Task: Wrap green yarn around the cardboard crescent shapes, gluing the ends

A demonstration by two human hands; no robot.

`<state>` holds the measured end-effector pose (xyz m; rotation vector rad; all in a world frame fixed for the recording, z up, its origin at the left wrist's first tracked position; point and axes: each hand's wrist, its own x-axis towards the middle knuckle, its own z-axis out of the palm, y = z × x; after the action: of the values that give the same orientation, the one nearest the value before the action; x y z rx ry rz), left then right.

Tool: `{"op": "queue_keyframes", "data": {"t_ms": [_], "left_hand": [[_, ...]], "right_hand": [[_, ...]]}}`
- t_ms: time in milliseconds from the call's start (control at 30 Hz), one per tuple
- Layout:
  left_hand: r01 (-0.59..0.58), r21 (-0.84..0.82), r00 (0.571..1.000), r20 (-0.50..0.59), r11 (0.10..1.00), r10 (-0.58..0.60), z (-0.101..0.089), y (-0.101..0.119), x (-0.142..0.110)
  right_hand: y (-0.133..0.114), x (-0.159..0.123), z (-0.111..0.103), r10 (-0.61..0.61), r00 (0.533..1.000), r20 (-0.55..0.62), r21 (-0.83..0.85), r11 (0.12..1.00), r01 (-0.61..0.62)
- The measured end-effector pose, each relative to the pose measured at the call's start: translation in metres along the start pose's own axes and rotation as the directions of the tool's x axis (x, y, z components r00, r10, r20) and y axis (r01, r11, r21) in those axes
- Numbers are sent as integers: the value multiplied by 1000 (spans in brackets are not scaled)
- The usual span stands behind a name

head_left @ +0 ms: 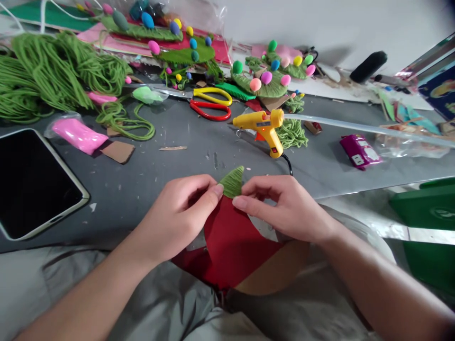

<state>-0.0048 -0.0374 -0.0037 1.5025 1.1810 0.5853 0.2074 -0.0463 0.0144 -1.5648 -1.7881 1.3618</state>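
Between my two hands is a red card shape, its pointed tip covered in green yarn. My left hand pinches the left side just below the wrapped tip, thumb on top. On the right side, my right hand grips the same spot with thumb and fingers. Brown card shows along the lower right of the red shape, above my lap. Just beyond my hands lies a yellow hot glue gun, a clear glue stick running out of its back.
Scissors with red and yellow handles lie behind. Green yarn bundles fill the back left, above a dark-screened phone and a pink packet. Yarn-covered pieces with coloured balls stand behind. A purple packet and green bin are right.
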Motion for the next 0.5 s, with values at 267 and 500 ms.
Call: {"op": "queue_keyframes", "data": {"t_ms": [267, 500], "left_hand": [[-21, 3, 1000, -4, 1000, 21, 0, 0, -1], [-10, -18, 1000, 9, 1000, 10, -1, 2, -1]], "right_hand": [[2, 0, 7, 18, 999, -37, -43, 999, -20], [0, 0, 7, 37, 999, -38, -53, 998, -39]]}}
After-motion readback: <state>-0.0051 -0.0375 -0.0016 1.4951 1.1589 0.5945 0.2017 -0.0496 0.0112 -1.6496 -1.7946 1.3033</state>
